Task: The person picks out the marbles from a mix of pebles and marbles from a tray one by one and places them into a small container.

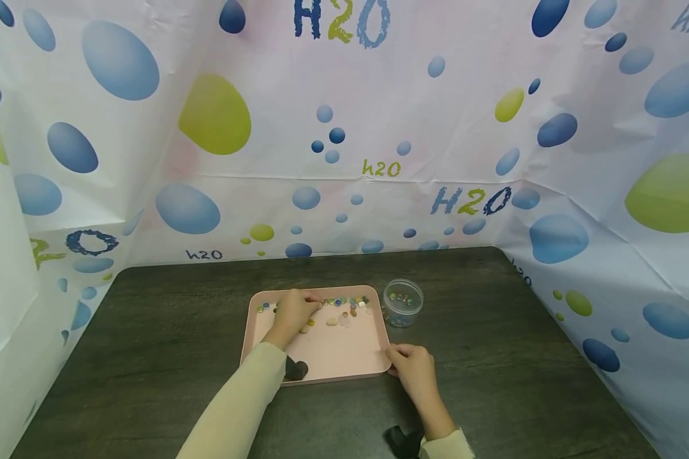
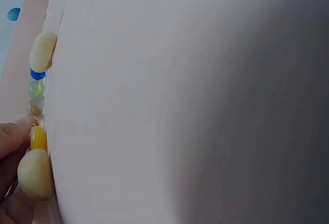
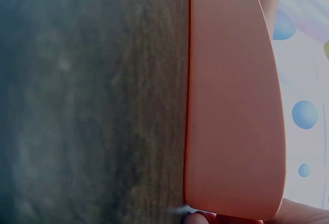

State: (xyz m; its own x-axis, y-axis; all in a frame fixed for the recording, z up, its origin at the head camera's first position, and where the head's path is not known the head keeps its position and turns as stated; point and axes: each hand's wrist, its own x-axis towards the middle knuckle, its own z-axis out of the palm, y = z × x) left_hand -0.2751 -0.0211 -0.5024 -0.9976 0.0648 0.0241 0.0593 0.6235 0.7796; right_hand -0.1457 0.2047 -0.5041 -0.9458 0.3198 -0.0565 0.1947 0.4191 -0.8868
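Observation:
A pink tray (image 1: 344, 363) lies on the table with a row of glass marbles (image 1: 338, 301) along its far side. My left hand (image 1: 293, 312) reaches over the tray, thumb and fingers pinching a red-striped clear marble (image 2: 34, 123) in that row. Beside those fingertips are a yellow piece (image 2: 38, 138) and a cream stone (image 2: 36, 174). More clear marbles and another cream stone (image 2: 43, 52) show further along. At the tray's near right corner, my right hand (image 1: 414, 373) grips the rim, thumb on top and fingers underneath. In the right wrist view the tray wall (image 3: 234, 106) hides most of that hand.
A clear round tub (image 1: 403, 303) holding some marbles stands by the tray's far right corner. The dark wooden table (image 1: 522, 357) meets a white sheet (image 1: 425, 127) with blue and green spots. A black strap (image 1: 403, 441) is near the right wrist.

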